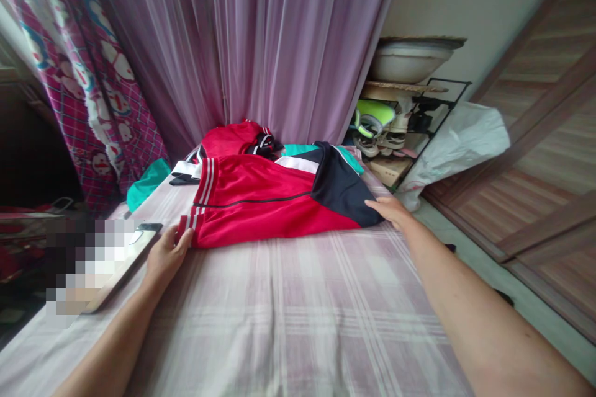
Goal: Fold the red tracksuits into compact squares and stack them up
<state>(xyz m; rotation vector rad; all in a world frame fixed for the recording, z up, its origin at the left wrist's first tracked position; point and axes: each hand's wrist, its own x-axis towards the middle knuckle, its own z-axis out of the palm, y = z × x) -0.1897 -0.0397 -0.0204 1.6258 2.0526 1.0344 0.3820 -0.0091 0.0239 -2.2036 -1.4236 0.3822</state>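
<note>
A red zip-up jacket [261, 189] with dark navy shoulders and a white band lies spread sideways across the bed. Its striped ribbed hem points left and a dark zip runs along its middle. My left hand [168, 251] pinches the hem's near corner between thumb and fingers. At the other end, my right hand [388, 209] has its fingers closed on the navy shoulder part at the near right corner. Behind the jacket sits a bunched red garment [233, 139] with dark and white trim, and some teal cloth [298, 149] shows beneath the navy part.
A plaid sheet [288, 310] covers the bed. Left of my left hand lies a phone-like device [135, 254], partly blurred out. Purple curtains [279, 43] hang behind. To the right stand a shoe rack [419, 105] with a basin [414, 59], a white bag [460, 142] and a wooden wardrobe [526, 167].
</note>
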